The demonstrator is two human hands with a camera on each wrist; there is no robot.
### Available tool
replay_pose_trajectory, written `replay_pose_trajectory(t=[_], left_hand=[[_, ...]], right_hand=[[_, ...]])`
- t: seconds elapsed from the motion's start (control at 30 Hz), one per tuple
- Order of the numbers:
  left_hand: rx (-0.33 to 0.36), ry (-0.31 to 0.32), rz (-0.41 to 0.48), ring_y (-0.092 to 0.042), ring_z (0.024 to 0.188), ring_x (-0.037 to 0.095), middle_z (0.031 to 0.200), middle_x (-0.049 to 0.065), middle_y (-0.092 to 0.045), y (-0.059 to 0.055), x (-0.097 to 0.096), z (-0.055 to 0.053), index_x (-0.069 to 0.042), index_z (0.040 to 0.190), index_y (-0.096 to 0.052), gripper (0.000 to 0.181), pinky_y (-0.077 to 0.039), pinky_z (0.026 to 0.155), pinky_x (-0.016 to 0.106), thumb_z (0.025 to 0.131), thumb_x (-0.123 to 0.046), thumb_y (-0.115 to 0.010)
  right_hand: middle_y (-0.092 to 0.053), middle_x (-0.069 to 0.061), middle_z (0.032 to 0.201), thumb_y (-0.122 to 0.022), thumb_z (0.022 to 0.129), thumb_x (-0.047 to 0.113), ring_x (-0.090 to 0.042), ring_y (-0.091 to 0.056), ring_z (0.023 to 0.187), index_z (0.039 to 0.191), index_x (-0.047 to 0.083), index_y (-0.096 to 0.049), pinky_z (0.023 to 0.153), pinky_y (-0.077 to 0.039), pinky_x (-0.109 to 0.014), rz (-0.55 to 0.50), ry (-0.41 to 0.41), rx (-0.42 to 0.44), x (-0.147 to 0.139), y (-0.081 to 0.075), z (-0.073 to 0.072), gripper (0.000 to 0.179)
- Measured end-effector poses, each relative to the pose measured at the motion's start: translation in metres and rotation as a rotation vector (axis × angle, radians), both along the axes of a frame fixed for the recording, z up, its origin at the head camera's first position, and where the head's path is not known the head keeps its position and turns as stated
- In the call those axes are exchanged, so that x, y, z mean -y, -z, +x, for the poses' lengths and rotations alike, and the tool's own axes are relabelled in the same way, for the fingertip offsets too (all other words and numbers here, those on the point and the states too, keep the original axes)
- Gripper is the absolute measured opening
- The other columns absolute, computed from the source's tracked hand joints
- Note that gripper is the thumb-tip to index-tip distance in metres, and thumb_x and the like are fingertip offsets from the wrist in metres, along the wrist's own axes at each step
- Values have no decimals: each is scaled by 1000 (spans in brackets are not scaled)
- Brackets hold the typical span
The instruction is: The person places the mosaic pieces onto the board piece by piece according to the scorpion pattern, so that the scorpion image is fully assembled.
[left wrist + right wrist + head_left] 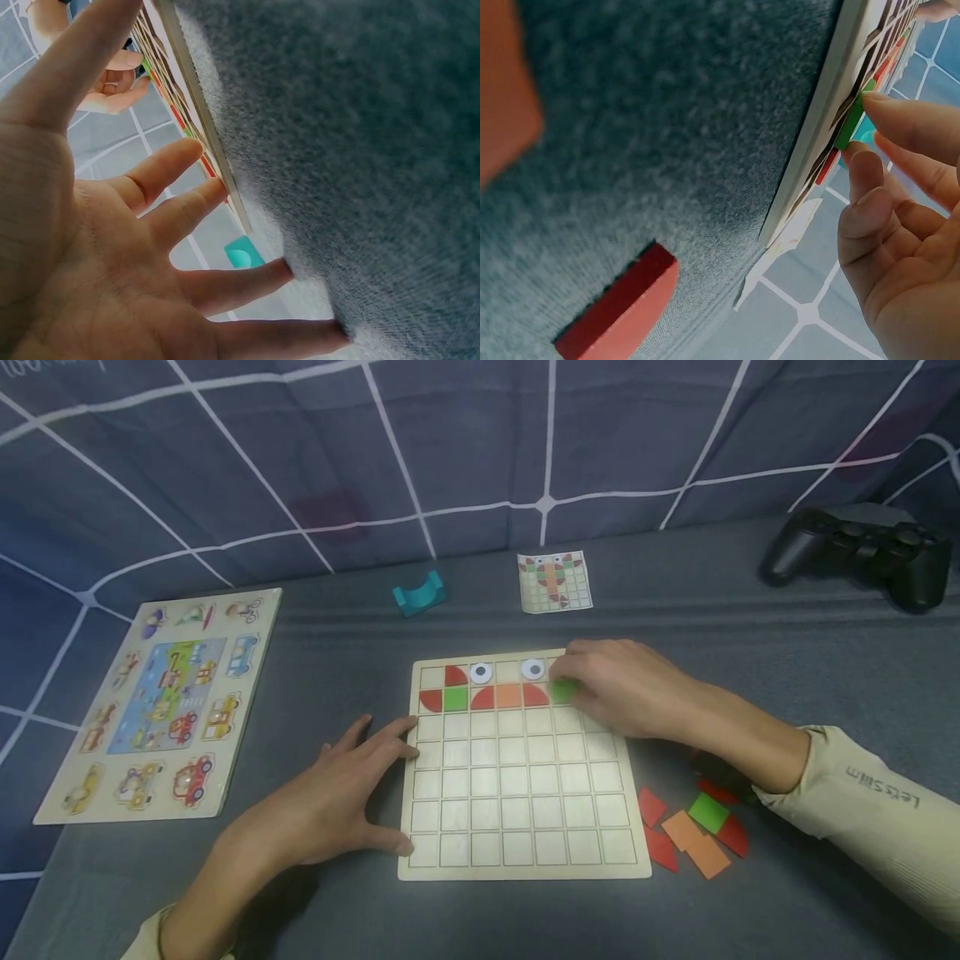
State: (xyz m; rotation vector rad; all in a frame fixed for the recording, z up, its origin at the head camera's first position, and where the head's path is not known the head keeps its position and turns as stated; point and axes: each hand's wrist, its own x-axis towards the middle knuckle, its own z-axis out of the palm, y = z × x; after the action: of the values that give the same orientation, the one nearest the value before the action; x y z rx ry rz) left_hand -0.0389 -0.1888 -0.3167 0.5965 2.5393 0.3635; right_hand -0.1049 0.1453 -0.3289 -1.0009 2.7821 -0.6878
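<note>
A pale wooden grid board (513, 781) lies flat in the middle of the head view. My right hand (626, 689) pinches a green square tile (855, 120) between thumb and finger at the right of the second row. In the top two rows sit two googly-eye tiles (481, 673), several red quarter-circle tiles (431, 700), an orange square (508, 696) and another green square (455, 698). My left hand (337, 802) is spread along the board's left side, its fingertips and thumb at the edge. My right hand covers the board's top right corner.
Loose red, orange and green tiles (707, 855) lie right of the board. Behind it are a small printed pattern card (555, 582) and a teal curved piece (419, 594). A vehicle puzzle board (247, 693) lies left; a black game controller (855, 553) sits back right.
</note>
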Motion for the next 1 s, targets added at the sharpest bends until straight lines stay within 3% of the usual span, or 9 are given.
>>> replay_pose_trajectory(t=[0.63, 1.0], left_hand=[[4, -6, 6, -11, 144, 49, 161, -1, -23, -1, -1, 0, -22, 133, -51, 87, -17, 96, 82, 62, -53, -89], [27, -13, -2, -9, 145, 49, 161, -2, -22, -3, 0, 0, -22, 134, -50, 87, -15, 97, 81, 63, -59, -86]], right_hand=[[-64, -2, 92, -67, 81, -7, -17, -56, 78, 104, 10, -73, 72, -49, -38, -7, -21, 33, -2, -1, -3, 29], [-66, 0, 96, -65, 85, -2, -16, -60, 84, 109, 11, -73, 78, -50, -39, 17, -15, 43, -12, -6, 1, 28]])
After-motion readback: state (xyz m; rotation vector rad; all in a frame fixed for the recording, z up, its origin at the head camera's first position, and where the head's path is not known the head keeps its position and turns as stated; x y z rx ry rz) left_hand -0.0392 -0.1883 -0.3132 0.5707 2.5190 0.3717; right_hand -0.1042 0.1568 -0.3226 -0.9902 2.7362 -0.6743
